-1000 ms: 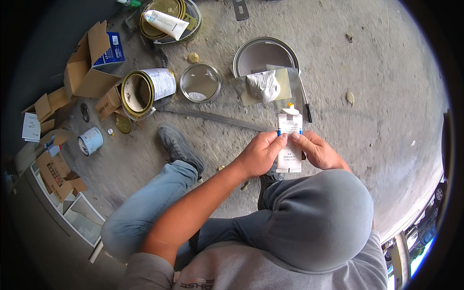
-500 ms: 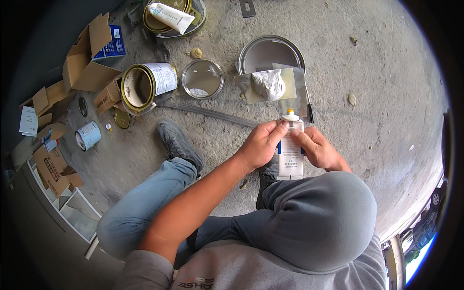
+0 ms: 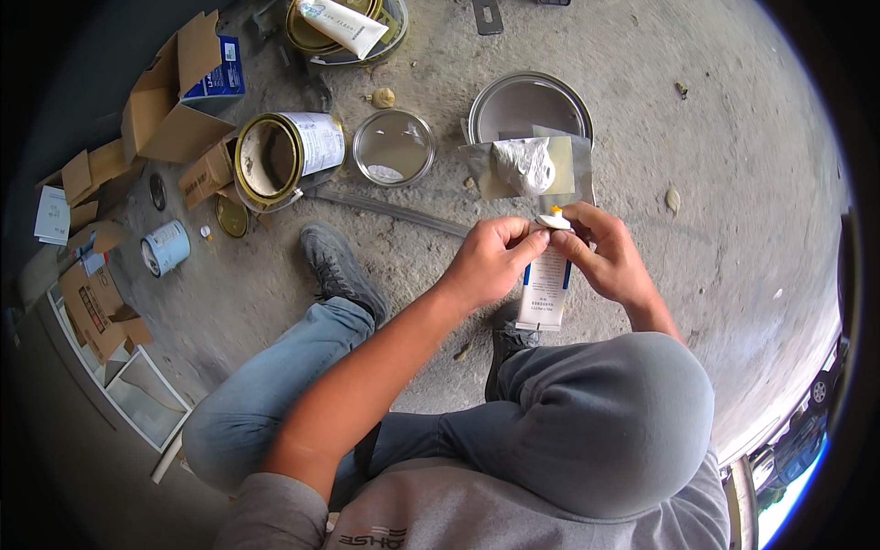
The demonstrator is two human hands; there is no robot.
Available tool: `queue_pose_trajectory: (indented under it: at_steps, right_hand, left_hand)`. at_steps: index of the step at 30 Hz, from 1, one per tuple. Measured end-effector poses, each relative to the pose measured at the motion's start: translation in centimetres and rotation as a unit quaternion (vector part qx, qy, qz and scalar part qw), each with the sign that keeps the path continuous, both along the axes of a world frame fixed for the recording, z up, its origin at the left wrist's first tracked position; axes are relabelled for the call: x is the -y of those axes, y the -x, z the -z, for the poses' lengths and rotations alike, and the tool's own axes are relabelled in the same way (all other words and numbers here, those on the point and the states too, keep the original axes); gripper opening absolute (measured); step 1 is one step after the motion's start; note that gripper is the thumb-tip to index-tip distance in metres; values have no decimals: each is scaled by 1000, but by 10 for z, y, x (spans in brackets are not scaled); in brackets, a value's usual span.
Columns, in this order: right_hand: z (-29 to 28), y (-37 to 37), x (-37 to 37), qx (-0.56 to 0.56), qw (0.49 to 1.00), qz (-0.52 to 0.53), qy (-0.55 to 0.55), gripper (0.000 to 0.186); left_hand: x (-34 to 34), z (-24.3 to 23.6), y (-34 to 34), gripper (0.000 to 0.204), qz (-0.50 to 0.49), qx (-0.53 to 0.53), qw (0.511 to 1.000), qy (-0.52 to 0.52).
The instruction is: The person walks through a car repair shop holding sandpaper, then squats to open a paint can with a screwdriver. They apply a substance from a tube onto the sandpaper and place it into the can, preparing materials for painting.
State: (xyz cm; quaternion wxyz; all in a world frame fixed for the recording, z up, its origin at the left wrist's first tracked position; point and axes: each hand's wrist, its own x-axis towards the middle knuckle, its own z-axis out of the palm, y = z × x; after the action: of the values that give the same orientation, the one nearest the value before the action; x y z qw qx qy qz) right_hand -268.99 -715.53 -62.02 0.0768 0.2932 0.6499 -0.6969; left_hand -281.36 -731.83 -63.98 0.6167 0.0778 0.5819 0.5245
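My two hands hold a white squeeze tube (image 3: 544, 298) with blue edges, its nozzle end away from me and a yellow bit at the tip. My left hand (image 3: 495, 258) pinches the tube's left shoulder between thumb and fingers. My right hand (image 3: 607, 255) is closed round the other shoulder, its thumb below the nozzle and its fingers curled beside it. Just beyond the nozzle, a mound of white putty (image 3: 524, 165) sits on a pale yellowish sheet (image 3: 560, 174). That sheet partly covers a large round metal lid (image 3: 518, 103).
To the left are a smaller round lid (image 3: 394, 151), an open paint can (image 3: 318, 144) lying tilted, a light blue can (image 3: 167, 247) and cardboard boxes (image 3: 151, 101). Another white tube (image 3: 344, 27) rests on a can at the back. A metal strip (image 3: 394, 212) crosses the concrete floor.
My right hand has moved up the tube, its fingers now beside the nozzle. The tube has shifted slightly left and tilted a little. The view has also shifted slightly.
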Motion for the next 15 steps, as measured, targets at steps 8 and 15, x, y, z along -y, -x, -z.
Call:
queue_pose_trajectory:
  at_steps: [8,15]
  right_hand:
    - [3,21,-11,-25,988,-86,-123,23]
    - [4,35,-9,-34,981,-80,-173,18]
  left_hand:
    - [-9,-3,25,23,27,-225,974,-5]
    - [-16,3,41,19,52,-262,963,23]
